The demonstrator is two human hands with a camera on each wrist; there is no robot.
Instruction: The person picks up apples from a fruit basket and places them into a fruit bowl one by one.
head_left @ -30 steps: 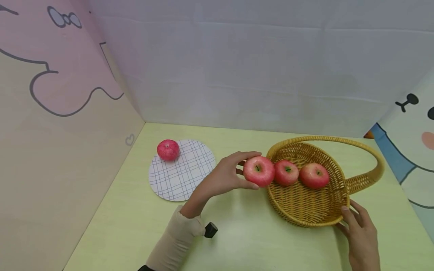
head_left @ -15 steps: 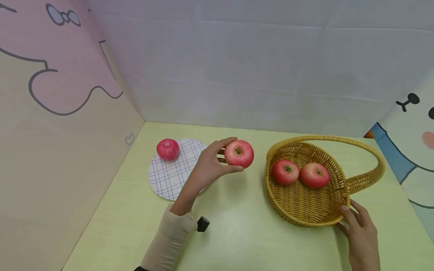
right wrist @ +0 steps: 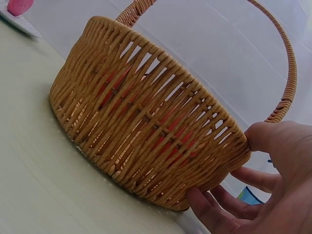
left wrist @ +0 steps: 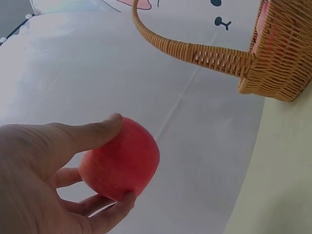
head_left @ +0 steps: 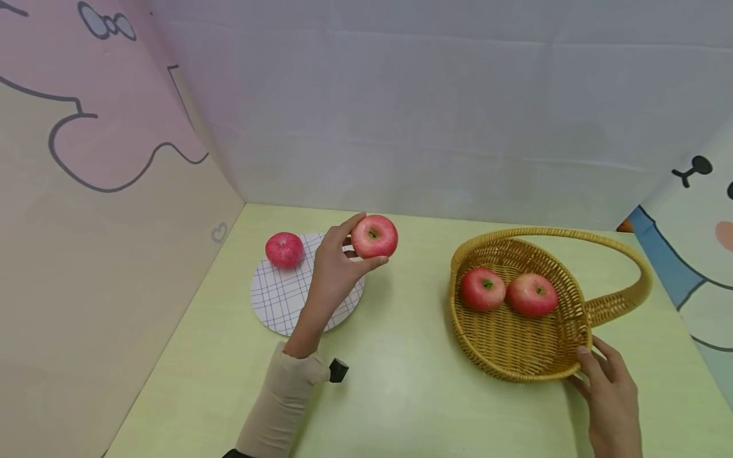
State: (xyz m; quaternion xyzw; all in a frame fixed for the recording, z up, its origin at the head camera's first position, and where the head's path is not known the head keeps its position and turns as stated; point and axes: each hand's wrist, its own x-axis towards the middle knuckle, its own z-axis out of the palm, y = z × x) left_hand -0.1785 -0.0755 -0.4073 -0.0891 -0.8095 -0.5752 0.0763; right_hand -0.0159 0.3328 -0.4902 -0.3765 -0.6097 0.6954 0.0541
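Apple (head_left: pixel 375 236) at the centre of the frame, roughly round with no clear long axis, is pinched by the left hand (head_left: pixel 335 267), thumb and fingers parted about the fruit's width, above the desk (head_left: pixel 401 381). Close by, left of centre and partly hidden by that arm, lies the round checked plate (head_left: pixel 275 292) with a red fruit (head_left: pixel 284 250) at its upper left; the left hand is much the nearer to it. Well apart at lower right, the right hand (head_left: pixel 613 388) grips the wicker basket (head_left: pixel 518 346), thumb at the rim, two more apples (head_left: pixel 532 294) inside.
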